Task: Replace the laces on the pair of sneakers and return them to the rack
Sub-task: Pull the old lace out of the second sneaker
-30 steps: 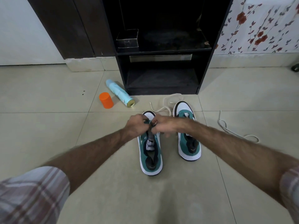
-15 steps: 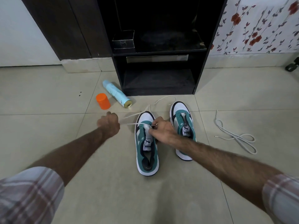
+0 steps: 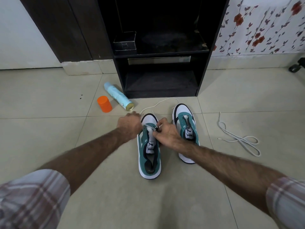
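Lacing stage: early, judged from the head view, the only one; the white lace [image 3: 158,103] crossed just the lowest eyelets of the teal-and-white left sneaker [image 3: 149,156].
Left hand [image 3: 130,124]: curled beside the toe of that sneaker, apparently gripping one end of the lace; its fingers were turned away, so the grip itself could not be confirmed.
Right hand [image 3: 166,133]: over the front of the tongue, fingers [image 3: 156,125] pinching the lace at the eyelets.
Lace slack: looped on the beige tiled floor [image 3: 49,138] ahead of the toes, toward the rack.
Right teal-and-white sneaker [image 3: 185,129]: stood just beside the other, eyelets bare, no lace in it.
Second white lace [image 3: 239,139]: lay loose in a tangle on the floor, well apart to the right.
Black wooden shoe rack [image 3: 160,53]: open, its lower shelf holding no shoes.
Left to do, by my reading: finish threading this sneaker, lace the other, then set both on the rack.
Other things: a pale blue spray can [image 3: 118,96] lay on its side by the rack, an orange plastic cap [image 3: 104,104] near it, and a small dark box [image 3: 125,41] on the upper shelf.
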